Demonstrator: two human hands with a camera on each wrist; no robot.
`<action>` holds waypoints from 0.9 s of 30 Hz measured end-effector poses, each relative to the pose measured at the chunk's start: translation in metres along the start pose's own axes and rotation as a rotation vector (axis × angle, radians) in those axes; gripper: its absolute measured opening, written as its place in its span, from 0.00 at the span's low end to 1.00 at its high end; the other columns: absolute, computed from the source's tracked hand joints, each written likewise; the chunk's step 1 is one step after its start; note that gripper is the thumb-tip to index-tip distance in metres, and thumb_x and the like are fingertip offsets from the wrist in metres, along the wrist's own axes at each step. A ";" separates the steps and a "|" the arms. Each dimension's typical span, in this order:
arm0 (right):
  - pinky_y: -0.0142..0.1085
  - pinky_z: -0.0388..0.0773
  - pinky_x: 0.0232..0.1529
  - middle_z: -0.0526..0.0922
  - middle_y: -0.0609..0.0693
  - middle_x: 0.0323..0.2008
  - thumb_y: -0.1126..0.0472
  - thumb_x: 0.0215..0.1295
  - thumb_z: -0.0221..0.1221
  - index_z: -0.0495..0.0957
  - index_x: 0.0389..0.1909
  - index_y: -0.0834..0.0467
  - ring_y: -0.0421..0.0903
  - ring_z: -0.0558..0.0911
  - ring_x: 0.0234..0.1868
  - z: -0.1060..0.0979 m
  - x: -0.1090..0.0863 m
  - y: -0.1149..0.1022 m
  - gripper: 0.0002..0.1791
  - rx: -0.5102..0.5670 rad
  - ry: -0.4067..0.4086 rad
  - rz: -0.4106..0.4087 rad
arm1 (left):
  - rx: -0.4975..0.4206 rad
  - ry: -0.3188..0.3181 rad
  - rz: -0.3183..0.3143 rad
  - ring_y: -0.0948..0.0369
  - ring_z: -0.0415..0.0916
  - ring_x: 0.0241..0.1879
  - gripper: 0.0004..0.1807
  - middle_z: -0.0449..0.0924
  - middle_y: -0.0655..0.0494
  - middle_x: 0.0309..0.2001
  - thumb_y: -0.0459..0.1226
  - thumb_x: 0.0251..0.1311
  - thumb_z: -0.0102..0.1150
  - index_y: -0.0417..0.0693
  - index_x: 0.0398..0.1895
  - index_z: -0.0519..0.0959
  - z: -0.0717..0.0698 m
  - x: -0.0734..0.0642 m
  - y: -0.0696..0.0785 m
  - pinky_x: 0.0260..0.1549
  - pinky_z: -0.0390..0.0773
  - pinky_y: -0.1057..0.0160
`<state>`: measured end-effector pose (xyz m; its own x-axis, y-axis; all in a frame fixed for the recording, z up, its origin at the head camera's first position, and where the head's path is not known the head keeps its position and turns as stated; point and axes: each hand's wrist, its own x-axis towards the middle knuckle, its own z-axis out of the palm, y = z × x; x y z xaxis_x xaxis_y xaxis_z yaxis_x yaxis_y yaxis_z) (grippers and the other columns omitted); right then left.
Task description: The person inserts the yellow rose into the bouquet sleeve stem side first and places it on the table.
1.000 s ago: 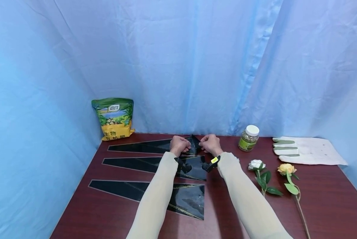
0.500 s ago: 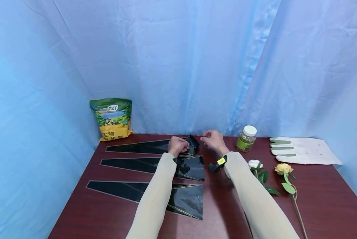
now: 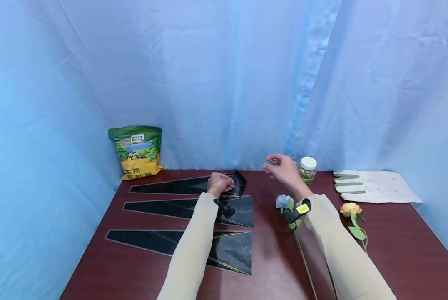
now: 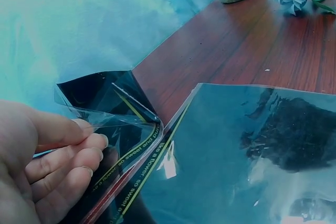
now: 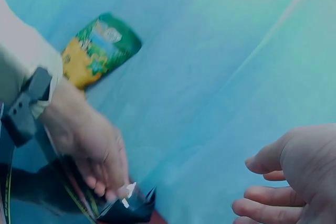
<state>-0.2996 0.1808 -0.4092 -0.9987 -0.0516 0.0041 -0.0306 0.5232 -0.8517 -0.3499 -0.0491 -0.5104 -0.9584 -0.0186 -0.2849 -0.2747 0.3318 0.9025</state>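
Far wrapper (image 3: 186, 186) in left hand (image 3: 220, 183) (right hand (image 3: 285, 170) aloft)

The left hand (image 4: 50, 166) is cut off by the left edge of the left wrist view; the right hand (image 5: 299, 177), by the right edge of the right wrist view. In the head view, the left hand conceals part of the farthest film wrapper (image 3: 164, 185), and the left sleeve (image 3: 190, 246) covers part of the nearest film wrapper (image 3: 233, 250). Yellow lettering (image 4: 140, 179) is unreadably small there. The right hand and wrist partly obscure the jar (image 3: 307, 168). The blue rose (image 3: 283, 201) has its stem cut off at the bottom edge. Lettering on the bag (image 5: 102, 51) is blurred in the right wrist view.
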 end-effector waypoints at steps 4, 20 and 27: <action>0.35 0.86 0.40 0.84 0.65 0.54 0.56 0.72 0.58 0.75 0.61 0.61 0.42 0.87 0.41 -0.015 -0.016 -0.004 0.21 0.026 -0.003 -0.028 | -0.004 -0.001 -0.006 0.66 0.80 0.18 0.06 0.87 0.53 0.23 0.33 0.61 0.65 0.42 0.32 0.89 0.000 0.000 0.000 0.21 0.82 0.69; 0.34 0.86 0.39 0.81 0.67 0.55 0.52 0.72 0.58 0.72 0.63 0.64 0.29 0.85 0.38 -0.056 -0.093 0.014 0.25 0.082 0.066 -0.039 | 0.003 0.008 -0.004 0.66 0.80 0.18 0.06 0.89 0.50 0.27 0.33 0.61 0.64 0.42 0.33 0.89 -0.002 -0.003 0.001 0.21 0.81 0.70; 0.34 0.87 0.35 0.86 0.61 0.47 0.56 0.72 0.59 0.73 0.60 0.66 0.28 0.85 0.37 -0.060 -0.120 0.033 0.23 0.072 0.098 -0.066 | 0.002 0.004 -0.016 0.67 0.79 0.17 0.06 0.87 0.53 0.24 0.33 0.60 0.64 0.43 0.33 0.90 0.001 0.000 0.001 0.20 0.80 0.71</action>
<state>-0.1834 0.2552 -0.4061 -0.9940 0.0009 0.1097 -0.0971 0.4584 -0.8834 -0.3504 -0.0481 -0.5101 -0.9542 -0.0274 -0.2980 -0.2898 0.3334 0.8971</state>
